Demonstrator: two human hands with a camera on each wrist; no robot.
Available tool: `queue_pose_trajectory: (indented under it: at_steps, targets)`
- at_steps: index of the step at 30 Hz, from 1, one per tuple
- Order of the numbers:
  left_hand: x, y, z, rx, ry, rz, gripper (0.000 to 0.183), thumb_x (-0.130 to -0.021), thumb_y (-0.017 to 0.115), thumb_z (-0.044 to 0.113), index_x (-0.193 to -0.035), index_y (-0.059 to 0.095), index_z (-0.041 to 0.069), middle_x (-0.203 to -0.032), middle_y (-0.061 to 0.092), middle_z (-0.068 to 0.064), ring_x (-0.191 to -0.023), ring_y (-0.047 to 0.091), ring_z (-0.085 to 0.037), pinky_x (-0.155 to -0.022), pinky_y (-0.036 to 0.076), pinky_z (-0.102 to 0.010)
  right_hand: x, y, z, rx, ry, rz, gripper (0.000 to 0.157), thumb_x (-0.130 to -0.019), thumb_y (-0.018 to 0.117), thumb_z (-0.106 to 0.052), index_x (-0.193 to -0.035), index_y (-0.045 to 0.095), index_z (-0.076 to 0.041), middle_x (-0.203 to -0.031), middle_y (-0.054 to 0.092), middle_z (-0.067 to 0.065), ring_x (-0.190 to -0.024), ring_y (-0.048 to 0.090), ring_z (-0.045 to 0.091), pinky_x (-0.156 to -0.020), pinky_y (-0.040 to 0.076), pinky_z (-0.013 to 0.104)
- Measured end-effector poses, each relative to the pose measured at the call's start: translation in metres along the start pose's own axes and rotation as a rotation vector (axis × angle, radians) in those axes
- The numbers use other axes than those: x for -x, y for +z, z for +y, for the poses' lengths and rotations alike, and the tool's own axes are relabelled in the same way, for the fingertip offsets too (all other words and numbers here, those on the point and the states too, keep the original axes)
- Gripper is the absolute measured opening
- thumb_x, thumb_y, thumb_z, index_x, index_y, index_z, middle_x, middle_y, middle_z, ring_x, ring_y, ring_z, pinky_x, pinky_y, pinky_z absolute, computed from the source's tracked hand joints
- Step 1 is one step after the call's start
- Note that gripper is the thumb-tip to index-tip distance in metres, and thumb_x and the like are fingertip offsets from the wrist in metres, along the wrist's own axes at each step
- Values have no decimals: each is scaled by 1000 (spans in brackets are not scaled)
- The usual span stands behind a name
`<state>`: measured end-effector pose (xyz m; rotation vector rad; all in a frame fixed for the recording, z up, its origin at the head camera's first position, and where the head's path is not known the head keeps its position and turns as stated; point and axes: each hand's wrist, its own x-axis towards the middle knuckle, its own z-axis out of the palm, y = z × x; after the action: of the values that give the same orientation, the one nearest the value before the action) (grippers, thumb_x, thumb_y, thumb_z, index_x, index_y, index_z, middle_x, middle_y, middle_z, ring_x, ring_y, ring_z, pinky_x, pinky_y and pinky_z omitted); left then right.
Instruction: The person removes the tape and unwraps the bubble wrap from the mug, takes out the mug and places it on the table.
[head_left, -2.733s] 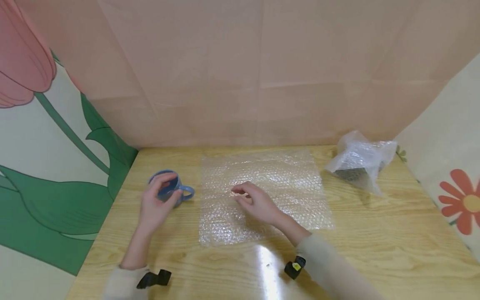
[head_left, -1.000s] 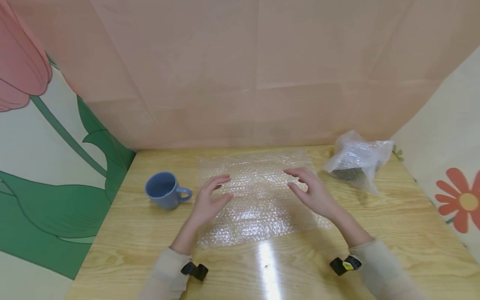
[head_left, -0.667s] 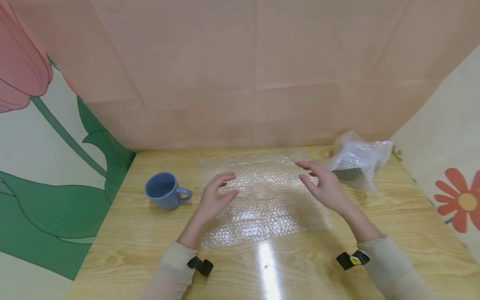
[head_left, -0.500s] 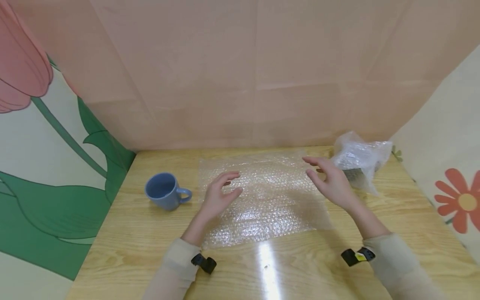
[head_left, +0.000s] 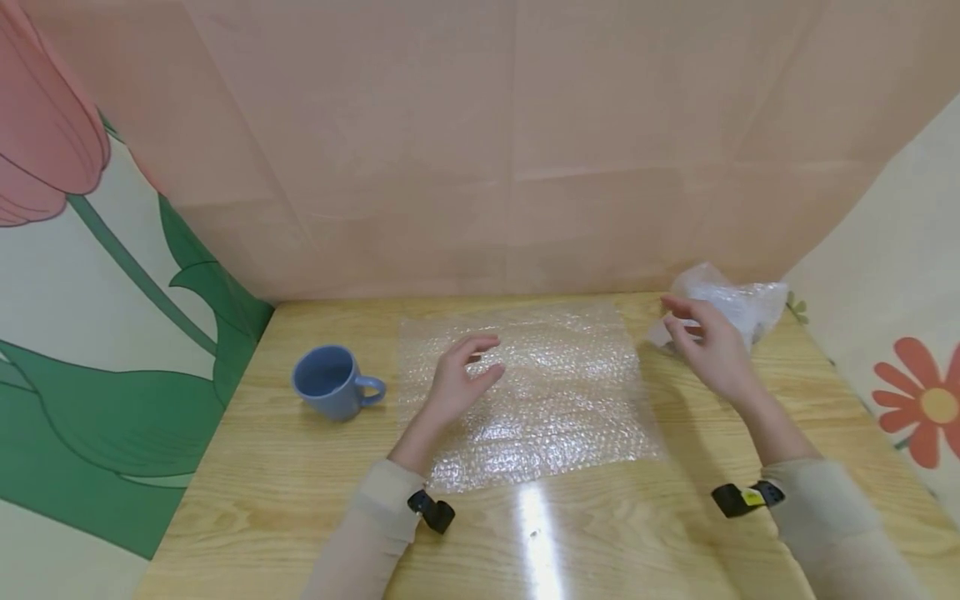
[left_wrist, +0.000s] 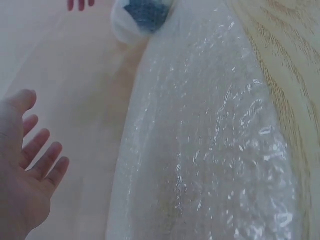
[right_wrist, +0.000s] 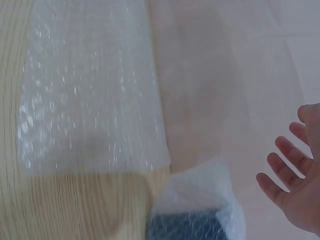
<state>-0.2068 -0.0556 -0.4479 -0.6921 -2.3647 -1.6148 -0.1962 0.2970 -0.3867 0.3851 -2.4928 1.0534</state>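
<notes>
Bubble wrap (head_left: 555,400) lies flat on the wooden table (head_left: 285,517), mid-table, long axis running left to right, its short edges pointing away from me; back edge close to the pink wall (head_left: 420,167). My left hand (head_left: 456,379) hangs over its left half, fingers loosely bent, thumb well clear of them, nothing held. My right hand (head_left: 712,346) is out past the sheet's right edge, in front of the wrapped bundle (head_left: 738,304); a wide gap shows between fingers and thumb, and it has hold of nothing. In the right wrist view, its fingers are apart from the bundle. The bundle sits at the back right of the table, one loose tip of wrap pointing up, another out to the right; a dark block (right_wrist: 187,226) shows through its lower part, too veiled to name. The blue mug (head_left: 327,392) stands upright left of the sheet, mouth up, handle (head_left: 371,389) pointing right toward the sheet's left edge. Against the earliest frame: my left hand has come off the mug and across to the sheet; my right has gone from mid-sheet out to the bundle, covering its dark part from the head view. Sheet, mug and bundle lie as they did.
</notes>
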Motion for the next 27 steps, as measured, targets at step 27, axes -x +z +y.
queue_pose_trajectory:
  at_steps: [27]
  targets:
    - [-10,51,0,119,-156,-46,36,-83,67,10,-118,59,6,-118,59,-5,-110,54,-29,-93,47,-42,0,-47,72,29,282,121,46,-94,47,-28,-135,44,-5,-131,52,3,-94,40,-19,-71,32,1]
